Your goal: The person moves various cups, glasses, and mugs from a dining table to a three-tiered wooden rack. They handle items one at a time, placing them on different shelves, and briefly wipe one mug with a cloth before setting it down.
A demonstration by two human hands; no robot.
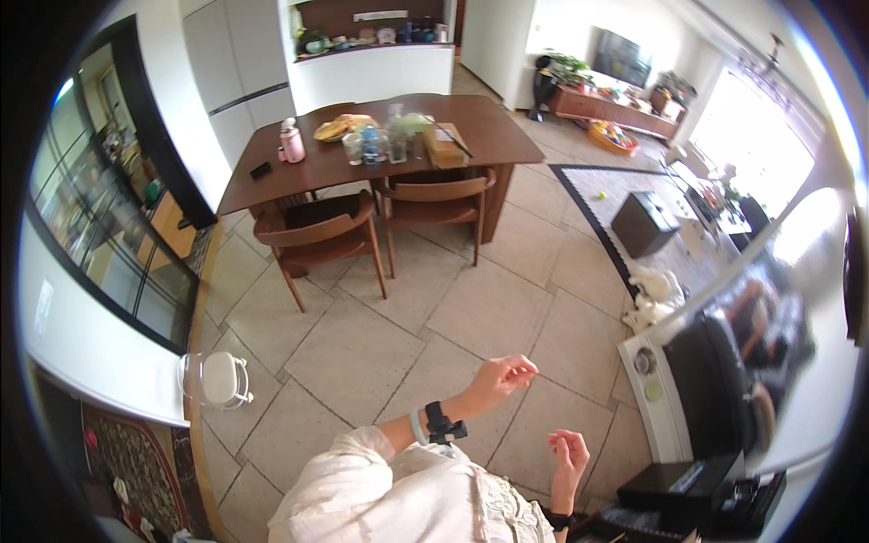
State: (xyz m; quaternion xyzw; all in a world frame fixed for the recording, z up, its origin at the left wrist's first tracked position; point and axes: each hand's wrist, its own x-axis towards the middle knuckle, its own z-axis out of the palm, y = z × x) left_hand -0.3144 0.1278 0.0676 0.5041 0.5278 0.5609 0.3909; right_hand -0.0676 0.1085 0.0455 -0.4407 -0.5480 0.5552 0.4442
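Note:
My left hand point(504, 380) reaches across in front of my body over the stone-tiled floor point(353, 353). Its fingers are curled together and I see nothing in them. A pale bangle point(417, 426) and a black strap with a small device point(445, 426) circle that wrist. Lower and to the right is my right hand point(569, 453), also loosely curled with nothing visible in it. It has a black band point(558, 519) at the wrist. Both hands are in the air, apart from each other.
Ahead stands a wooden dining table point(502, 129) with two chairs point(309, 234) on its near side. It carries a pink bottle point(292, 144), glasses and a cardboard box point(446, 146). A white stool point(223, 380) is at left; a black box point(672, 478) lies at lower right.

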